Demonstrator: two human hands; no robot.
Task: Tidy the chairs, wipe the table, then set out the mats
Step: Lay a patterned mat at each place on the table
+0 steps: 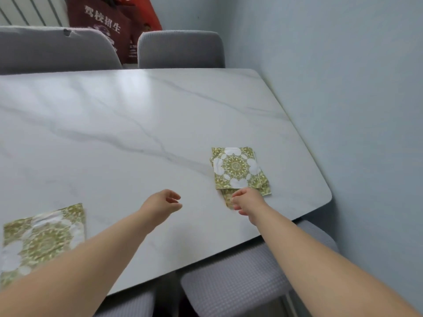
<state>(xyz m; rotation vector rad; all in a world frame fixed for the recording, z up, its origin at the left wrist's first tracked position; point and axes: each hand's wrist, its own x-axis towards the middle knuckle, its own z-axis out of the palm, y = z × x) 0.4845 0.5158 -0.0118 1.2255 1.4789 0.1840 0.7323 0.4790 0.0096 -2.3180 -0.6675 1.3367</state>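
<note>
The white, grey-veined marble-look counter (137,115) stands against a pale blue wall (343,88). A stack of folded green-and-white medallion-print cloth mats (238,168) lies near the counter's right end, close to the near edge. One mat of the same print (43,236) lies spread flat at the near left.

The right hand (247,200) is at the stack's near edge. Its fingers (237,199) are curled and touch the lowest fold; I cannot tell whether they grip it. The left hand (162,202) hovers over bare counter beside the stack, fingers (174,197) loosely curled, holding nothing.

Two grey fabric chairs (52,49) (180,50) stand at the far side. A grey chair seat (240,277) sits partly under the near edge. A maroon bag with white lettering (103,24) stands behind the far chairs.
</note>
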